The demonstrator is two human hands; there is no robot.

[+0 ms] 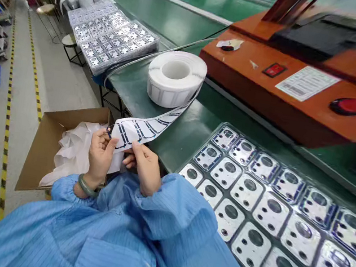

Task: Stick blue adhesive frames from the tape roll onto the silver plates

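A white backing strip of dark-outlined, frame-shaped stickers (pixel 146 129) runs down from a large white roll (pixel 176 76) on the green bench. My left hand (pixel 100 157) is closed at the strip's free end, thumb and fingers pinching it. A dark sticker edge shows at those fingertips; whether it has lifted off the backing, I cannot tell. My right hand (pixel 145 169) pinches the strip's lower edge, thumb on top and fingers curled beneath. To the right lies a clear plastic sheet of silvery plates with round holes (pixel 248 191); dark frames border the plates in its far row.
An open cardboard box (pixel 41 147) with crumpled white backing paper (pixel 75 148) stands left of the bench, below my hands. An orange machine (pixel 277 72) with a red button occupies the back right. Stacked plate sheets (pixel 115 38) sit farther along the bench edge.
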